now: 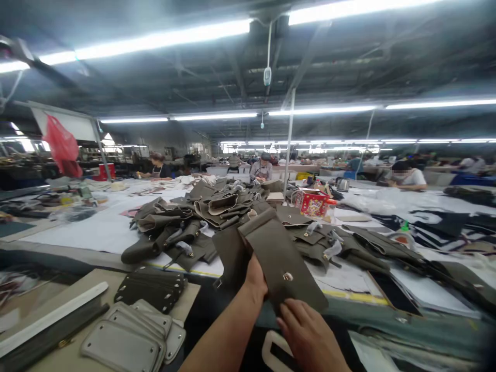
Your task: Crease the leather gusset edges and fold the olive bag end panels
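Note:
My left hand (256,279) grips an olive-brown leather bag flap (277,256) from behind, fingers hidden under it. The flap has a small metal snap (287,277) near its lower end and is held tilted above the table edge. My right hand (308,333) pinches the flap's lower edge, fingers curled against it. Behind the flap lies a large pile of similar olive leather pieces (217,212) on the white table (96,227).
A stack of dark strap pieces (151,289) and grey leather panels (127,338) lie on a board at lower left, beside a white ruler (50,320). A red patterned box (313,202) stands behind the pile. Other people work at far tables.

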### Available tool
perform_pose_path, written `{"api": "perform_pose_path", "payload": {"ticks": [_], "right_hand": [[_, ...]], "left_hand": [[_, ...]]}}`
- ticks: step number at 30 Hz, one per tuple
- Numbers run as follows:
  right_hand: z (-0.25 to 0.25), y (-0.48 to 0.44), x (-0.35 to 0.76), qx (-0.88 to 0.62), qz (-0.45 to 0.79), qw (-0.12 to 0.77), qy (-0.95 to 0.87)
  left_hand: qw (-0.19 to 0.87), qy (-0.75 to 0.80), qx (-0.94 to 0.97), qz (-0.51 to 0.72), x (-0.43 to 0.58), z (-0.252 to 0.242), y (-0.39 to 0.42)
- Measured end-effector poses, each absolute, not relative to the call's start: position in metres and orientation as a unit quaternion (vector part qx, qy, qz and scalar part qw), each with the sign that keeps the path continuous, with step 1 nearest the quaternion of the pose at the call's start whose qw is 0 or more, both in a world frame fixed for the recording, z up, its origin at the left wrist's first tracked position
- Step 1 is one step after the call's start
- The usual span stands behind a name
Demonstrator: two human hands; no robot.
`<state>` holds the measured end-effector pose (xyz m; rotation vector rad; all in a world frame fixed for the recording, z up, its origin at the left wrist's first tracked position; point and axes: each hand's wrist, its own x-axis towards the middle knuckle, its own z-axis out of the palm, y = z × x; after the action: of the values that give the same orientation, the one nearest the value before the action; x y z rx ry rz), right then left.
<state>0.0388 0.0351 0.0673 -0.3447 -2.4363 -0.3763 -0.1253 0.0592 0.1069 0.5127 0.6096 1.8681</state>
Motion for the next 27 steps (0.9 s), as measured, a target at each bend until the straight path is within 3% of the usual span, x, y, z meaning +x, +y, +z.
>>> {"api": "perform_pose_path", "payload": {"ticks": [3,6,9,13,15,18,20,27], "right_hand": [[0.058,0.01,0.032,-0.06,-0.047,0.321,-0.944],[0.056,0.002,0.023,-0.141,0.031,0.282,-0.949],[0.067,0.01,0.026,-0.215,0.035,0.254,-0.943],[0.102,0.011,0.059,-0.154,0.051,0.218,-0.962],[0.127,0.006,0.084,-0.127,0.098,0.288,-0.944],[0.167,0.01,0.118,-0.213,0.14,0.509,-0.822],[0.189,0.021,0.13,-0.294,0.181,0.555,-0.757],[0.219,0.054,0.118,-0.296,0.41,0.367,-0.781]], "left_hand": [[0.543,0.224,0.198,0.784,-0.11,0.13,0.04],[0.525,0.223,0.242,0.785,-0.092,0.144,0.026],[0.486,0.192,0.304,0.796,-0.082,0.154,0.022],[0.447,0.215,0.365,0.788,-0.088,0.167,0.027],[0.466,0.231,0.369,0.771,-0.094,0.17,0.029],[0.519,0.226,0.36,0.742,-0.1,0.163,0.029],[0.539,0.226,0.35,0.732,-0.099,0.152,0.028],[0.577,0.235,0.333,0.708,-0.083,0.118,0.018]]}}
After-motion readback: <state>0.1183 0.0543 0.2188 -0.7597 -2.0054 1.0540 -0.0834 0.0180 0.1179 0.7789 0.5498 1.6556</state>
